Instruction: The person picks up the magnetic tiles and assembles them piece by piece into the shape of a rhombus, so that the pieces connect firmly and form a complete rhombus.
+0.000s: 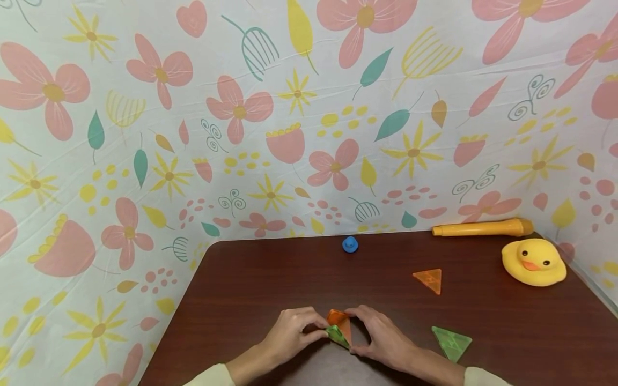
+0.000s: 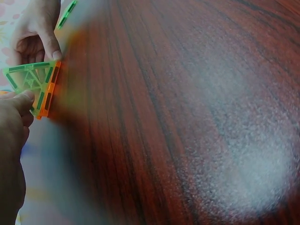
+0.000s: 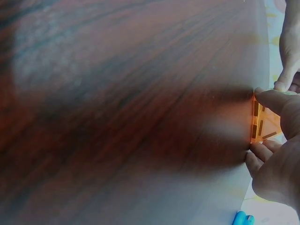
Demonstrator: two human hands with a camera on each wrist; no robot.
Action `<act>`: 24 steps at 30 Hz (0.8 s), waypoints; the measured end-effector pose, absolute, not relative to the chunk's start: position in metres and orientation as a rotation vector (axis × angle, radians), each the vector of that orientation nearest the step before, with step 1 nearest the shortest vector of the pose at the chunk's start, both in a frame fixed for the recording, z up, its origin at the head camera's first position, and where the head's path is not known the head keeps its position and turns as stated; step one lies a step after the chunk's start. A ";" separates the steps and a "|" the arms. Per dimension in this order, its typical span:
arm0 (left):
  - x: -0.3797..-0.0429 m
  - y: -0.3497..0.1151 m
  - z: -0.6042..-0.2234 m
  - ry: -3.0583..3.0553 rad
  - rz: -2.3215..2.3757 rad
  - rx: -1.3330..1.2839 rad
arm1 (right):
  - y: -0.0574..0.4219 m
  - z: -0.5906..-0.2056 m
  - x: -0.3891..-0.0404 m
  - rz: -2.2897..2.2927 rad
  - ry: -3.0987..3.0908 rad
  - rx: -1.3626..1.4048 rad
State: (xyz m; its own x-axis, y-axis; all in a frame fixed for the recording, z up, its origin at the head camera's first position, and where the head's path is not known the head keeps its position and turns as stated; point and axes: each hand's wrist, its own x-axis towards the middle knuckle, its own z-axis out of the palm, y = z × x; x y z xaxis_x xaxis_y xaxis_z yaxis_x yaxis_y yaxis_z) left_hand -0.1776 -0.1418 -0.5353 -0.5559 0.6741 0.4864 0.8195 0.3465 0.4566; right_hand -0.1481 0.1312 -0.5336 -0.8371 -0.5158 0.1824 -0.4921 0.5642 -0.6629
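Note:
In the head view, my left hand pinches a see-through green triangular magnetic tile between thumb and fingers. My right hand holds a see-through orange triangular magnetic tile, thumb at its near corner and a finger at its far corner. The two tiles meet along an edge, low over the table. In the left wrist view, the green tile leans against the orange strip. The right wrist view has the orange tile between the right thumb and fingers.
A loose orange triangle tile and a loose green one lie on the dark wood table to the right. Farther back are a small blue toy, a yellow rubber duck and a yellow toy microphone, before a flowered cloth.

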 end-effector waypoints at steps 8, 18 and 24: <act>-0.177 -0.143 -0.540 -2.405 -1.013 -1.338 | 0.132 -0.532 -0.149 -1.139 2.718 -0.916; -0.175 -0.143 -0.544 -2.419 -1.075 -1.316 | 0.132 -0.531 -0.150 -1.139 2.712 -0.930; -0.174 -0.143 -0.546 -2.390 -1.049 -1.321 | 0.132 -0.531 -0.150 -1.143 2.711 -0.929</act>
State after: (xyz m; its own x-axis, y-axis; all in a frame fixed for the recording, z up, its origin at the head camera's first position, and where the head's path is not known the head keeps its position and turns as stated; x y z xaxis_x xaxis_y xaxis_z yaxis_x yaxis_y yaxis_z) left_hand -0.1745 -0.1432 -0.5463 -0.5737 0.6522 0.4956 0.8063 0.3429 0.4820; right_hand -0.1502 0.1316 -0.5313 -0.8174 -0.5495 0.1731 -0.5076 0.5447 -0.6676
